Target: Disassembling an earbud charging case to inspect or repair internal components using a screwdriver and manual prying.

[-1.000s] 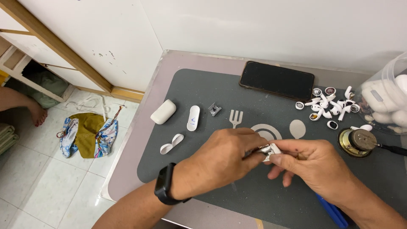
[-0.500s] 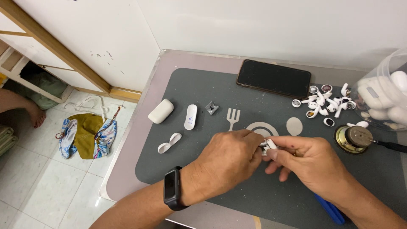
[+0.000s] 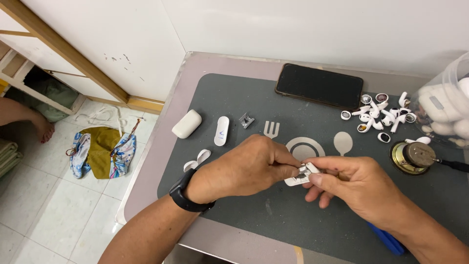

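Over the middle of a dark grey mat (image 3: 234, 98), both my hands pinch one small white plastic part with a metal piece (image 3: 302, 175). My left hand (image 3: 244, 168), with a black band on the wrist, grips it from the left with thumb and forefinger. From the right, my right hand (image 3: 359, 183) holds the same part between its fingertips. Most of the part is hidden by my fingers.
On the mat lie a white earbud case (image 3: 186, 123), a white oval shell (image 3: 221, 130), two small white shells (image 3: 197, 160), a small metal clip (image 3: 245, 120), a black phone (image 3: 319, 86), several white earbuds (image 3: 378, 115), a round speaker (image 3: 413, 156) and a clear tub (image 3: 447, 105). A blue tool (image 3: 388, 242) lies under my right forearm. Cloth (image 3: 100, 149) lies on the floor at left.
Both hands stay together on the small white part, with only slight finger movement. The view has shifted a little.
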